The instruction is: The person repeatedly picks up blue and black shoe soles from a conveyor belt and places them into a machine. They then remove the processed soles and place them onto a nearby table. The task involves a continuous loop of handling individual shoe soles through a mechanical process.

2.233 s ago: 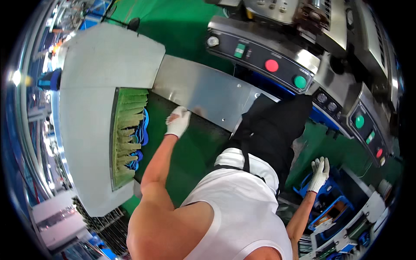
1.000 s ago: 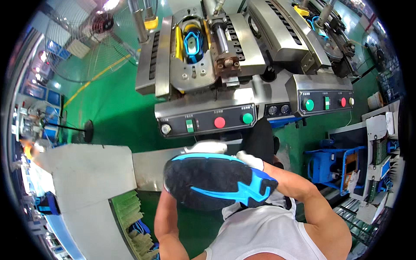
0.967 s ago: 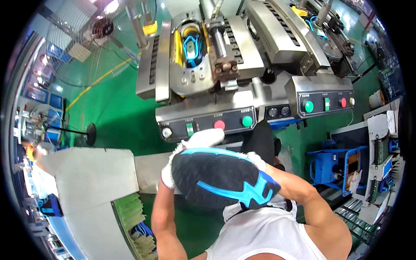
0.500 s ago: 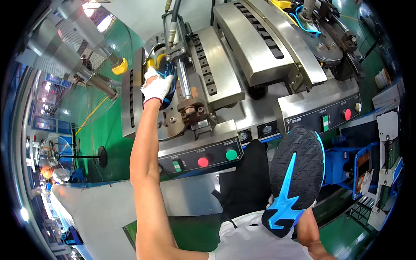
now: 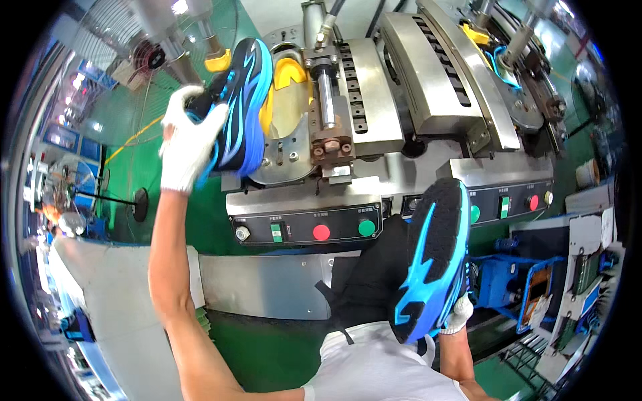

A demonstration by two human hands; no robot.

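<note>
My left hand, in a white glove, grips a black and blue sports shoe at its upper. The shoe is lifted off the left side of a metal press station, where a yellow U-shaped pad now shows. Low in front of my body, my right hand, also gloved, is closed on a second blue and black sports shoe. That shoe's patterned sole faces up, and the shoe hides part of the fingers.
A control panel with red and green buttons runs along the left station's front. To the right stands a twin station with a steel housing. A blue cart is at right, a fan on a stand at left.
My left hand has pulled the shoe out of the left station and brought it up and leftward. The shoe in my right hand has tilted and shifted slightly left, showing more of its side.
</note>
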